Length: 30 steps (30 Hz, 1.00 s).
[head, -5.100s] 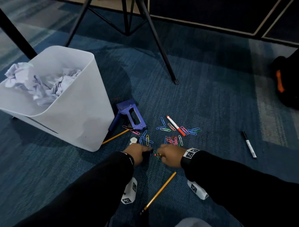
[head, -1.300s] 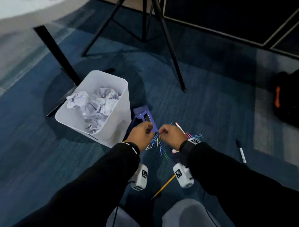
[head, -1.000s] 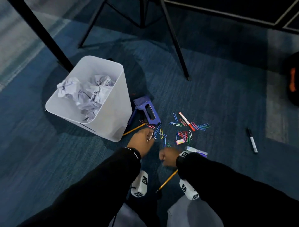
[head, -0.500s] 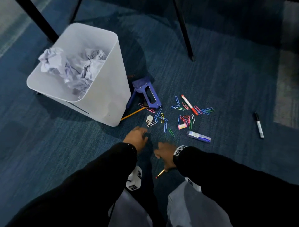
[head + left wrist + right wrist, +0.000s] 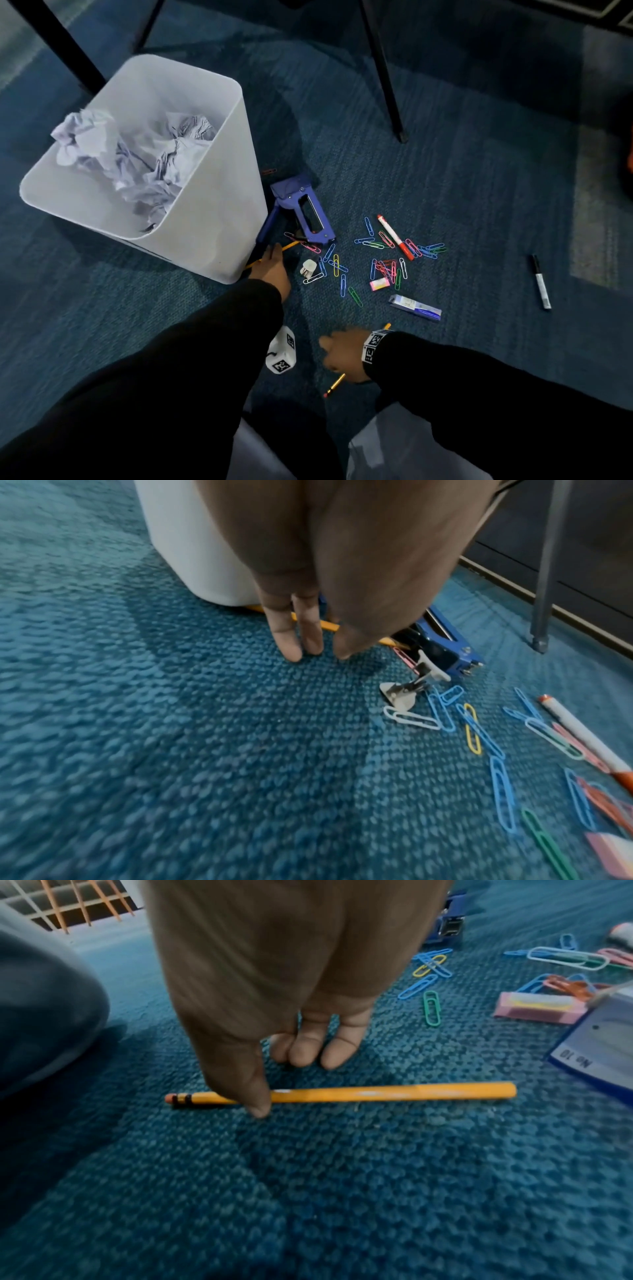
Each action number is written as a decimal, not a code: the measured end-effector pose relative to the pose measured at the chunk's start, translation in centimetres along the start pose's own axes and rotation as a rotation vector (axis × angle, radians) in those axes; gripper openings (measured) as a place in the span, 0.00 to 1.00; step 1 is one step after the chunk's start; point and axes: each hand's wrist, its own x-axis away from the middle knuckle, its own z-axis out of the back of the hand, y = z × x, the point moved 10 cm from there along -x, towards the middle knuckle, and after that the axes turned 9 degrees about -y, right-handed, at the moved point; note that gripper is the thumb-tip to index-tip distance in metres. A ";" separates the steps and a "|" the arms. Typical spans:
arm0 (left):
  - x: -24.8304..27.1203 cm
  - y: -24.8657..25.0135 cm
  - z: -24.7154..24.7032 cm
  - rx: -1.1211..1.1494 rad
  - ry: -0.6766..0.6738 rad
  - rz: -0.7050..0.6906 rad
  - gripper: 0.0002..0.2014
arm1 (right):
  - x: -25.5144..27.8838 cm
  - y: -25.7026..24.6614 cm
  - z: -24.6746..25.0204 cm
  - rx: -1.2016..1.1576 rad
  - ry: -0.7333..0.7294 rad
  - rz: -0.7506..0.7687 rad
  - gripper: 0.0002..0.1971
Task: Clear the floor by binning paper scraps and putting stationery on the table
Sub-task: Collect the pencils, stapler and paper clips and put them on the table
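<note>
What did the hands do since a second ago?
They split apart. The left hand reached to the pencil by the bin; the right hand dropped onto the near pencil. Neither grips yet. Bin, stapler and paper clips stayed put.

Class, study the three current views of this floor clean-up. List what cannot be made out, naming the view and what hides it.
- Pencil by the bin: left wrist view, the left hand covers its middle; contact unclear.
- Near pencil: head view, the right hand hides most of it.
- Staples box: right wrist view, cut off by the edge.
- Table top: none of the views shows it.
</note>
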 end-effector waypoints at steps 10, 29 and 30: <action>-1.3 -0.4 0.5 -0.048 0.073 0.051 0.20 | 0.5 4.3 2.2 -0.491 0.124 -0.145 0.06; 4.4 1.8 -4.0 0.363 -0.268 -0.128 0.06 | 3.6 12.8 7.5 -1.644 0.788 -0.284 0.05; 4.7 2.4 -3.1 0.366 -0.251 -0.171 0.07 | 4.1 12.7 8.3 -1.650 0.817 -0.275 0.05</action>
